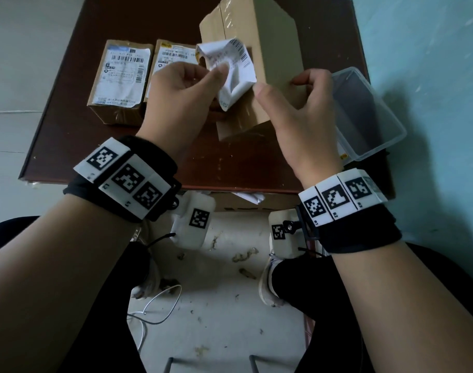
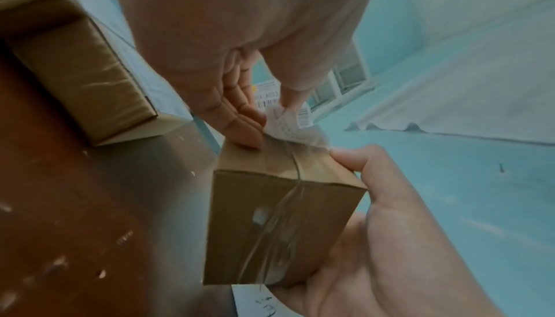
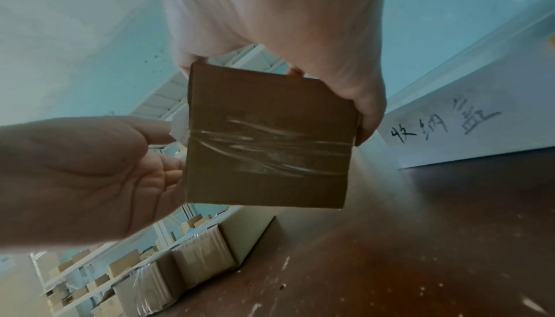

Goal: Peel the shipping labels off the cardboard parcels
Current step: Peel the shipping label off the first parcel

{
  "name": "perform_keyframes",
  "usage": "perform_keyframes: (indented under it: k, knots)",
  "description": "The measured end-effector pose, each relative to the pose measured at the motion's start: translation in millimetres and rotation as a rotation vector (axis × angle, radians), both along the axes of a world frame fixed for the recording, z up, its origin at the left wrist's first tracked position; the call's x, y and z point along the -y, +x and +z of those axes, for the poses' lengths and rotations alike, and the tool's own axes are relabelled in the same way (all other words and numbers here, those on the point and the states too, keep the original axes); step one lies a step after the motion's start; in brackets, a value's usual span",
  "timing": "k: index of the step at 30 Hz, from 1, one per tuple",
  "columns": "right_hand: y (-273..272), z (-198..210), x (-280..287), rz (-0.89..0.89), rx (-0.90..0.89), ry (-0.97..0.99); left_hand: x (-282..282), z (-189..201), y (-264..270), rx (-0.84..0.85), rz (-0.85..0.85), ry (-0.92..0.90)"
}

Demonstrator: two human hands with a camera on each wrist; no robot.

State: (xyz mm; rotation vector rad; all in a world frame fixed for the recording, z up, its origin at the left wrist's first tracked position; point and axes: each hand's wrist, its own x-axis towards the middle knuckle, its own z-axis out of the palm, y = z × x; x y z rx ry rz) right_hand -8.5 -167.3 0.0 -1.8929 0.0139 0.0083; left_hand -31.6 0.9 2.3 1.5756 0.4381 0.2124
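Right, widest first: a dark brown table [image 1: 100, 146] fills the head view, and on its right edge sits a clear plastic container [image 1: 370, 114]. At centre, lifted off the tabletop and tilted, is the cardboard parcel [image 1: 259, 63], taped along its seam. The right hand [image 1: 300, 111] has it clamped, thumb on the near face and fingers wrapped round the far side; the right wrist view shows that grip across the taped end [image 3: 267, 146]. The left hand [image 1: 181, 90] pinches the white shipping label [image 1: 230, 65] between thumb and fingers, and the label is crumpled and curled up, mostly free of the box face; whether its lower edge is stuck to the cardboard, I can't tell. Further left, two smaller parcels lie flat side by side, the left labelled parcel [image 1: 122, 79] and the second labelled parcel [image 1: 173, 55], each with its label on top.
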Motion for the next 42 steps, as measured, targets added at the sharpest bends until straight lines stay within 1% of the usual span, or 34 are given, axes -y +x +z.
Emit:
perform_keyframes:
  k: [2, 4, 8, 14, 16, 20, 24, 26, 29, 32, 33, 37, 39, 40, 42]
  knots:
    - [0, -1, 0, -0.007, 0.028, -0.002, -1, 0, 0, -0.065, -0.001, -0.113]
    - [1, -1, 0, -0.016, 0.043, 0.011, -1, 2, 1, -0.123, 0.015, -0.169]
    - [0, 1, -1, -0.024, 0.074, 0.03, -3, 3, 1, -0.158, 0.03, -0.12]
    - [0, -1, 0, -0.041, 0.049, -0.034, 2, 3, -3, -0.183, 0.018, -0.062]
    - [0, -1, 0, -0.047, 0.038, -0.038, 2, 4, -2, -0.214, 0.032, -0.126]
    - [-1, 1, 0, -0.054, 0.054, -0.061, -2, 2, 2, -0.319, 0.048, -0.374]
    - [-1, -1, 3, -0.05, 0.057, -0.087, -1, 1, 5, -0.368, 0.02, -0.481]
    - [-1, -1, 3, -0.056, 0.041, -0.082, 0, 4, 4, -0.339, 0.046, -0.446]
    - [1, 0, 1, -0.072, 0.011, -0.065, 4, 8, 0, -0.25, 0.075, -0.331]
    - [2, 0, 2, -0.081, -0.004, -0.073, 7, 7, -3, -0.177, 0.059, -0.319]
    - [3, -2, 3, -0.084, -0.007, -0.08, 6, 6, -2, -0.16, 0.051, -0.287]
    - [5, -4, 4, -0.104, -0.018, -0.046, 6, 3, -2, -0.074, 0.011, -0.034]
    - [5, -3, 3, -0.102, -0.024, -0.022, 6, 1, -2, -0.034, 0.01, 0.058]
    - [5, -2, 3, -0.099, -0.024, -0.012, 6, -1, -2, -0.023, 0.013, 0.068]
    - [5, -2, 3, -0.085, -0.015, 0.013, 4, -4, -1, -0.024, 0.027, 0.02]
